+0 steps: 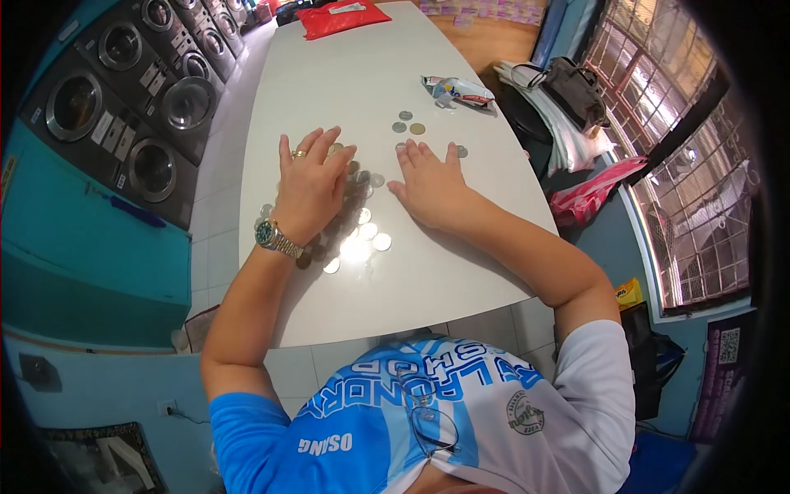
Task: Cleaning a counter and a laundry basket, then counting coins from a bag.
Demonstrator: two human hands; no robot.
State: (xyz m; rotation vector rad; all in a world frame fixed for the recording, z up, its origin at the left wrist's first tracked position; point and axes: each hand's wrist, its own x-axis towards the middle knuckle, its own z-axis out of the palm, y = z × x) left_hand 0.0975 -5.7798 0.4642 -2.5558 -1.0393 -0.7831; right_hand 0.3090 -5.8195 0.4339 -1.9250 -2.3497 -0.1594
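Note:
Many coins (364,215) lie scattered on the white table (432,272), mostly under and to the right of my left hand (315,188). That hand is over the pile with its fingers spread; a ring and a metal wristwatch (265,233) are on it. My right hand (434,185) rests palm down, fingers apart, with its fingertips at a few coins. One coin (461,151) lies just right of its fingers. Beyond them sit a gold-coloured coin (418,128) and silver-coloured coins (399,127). What lies beneath both palms is hidden.
An opened snack wrapper (466,91) lies near the table's right edge, and a red plastic package (342,17) at its far end. Stacked front-loading machines (151,170) line the left side. A grey handbag (574,92) and plastic bags stand right of the table, by a grilled window.

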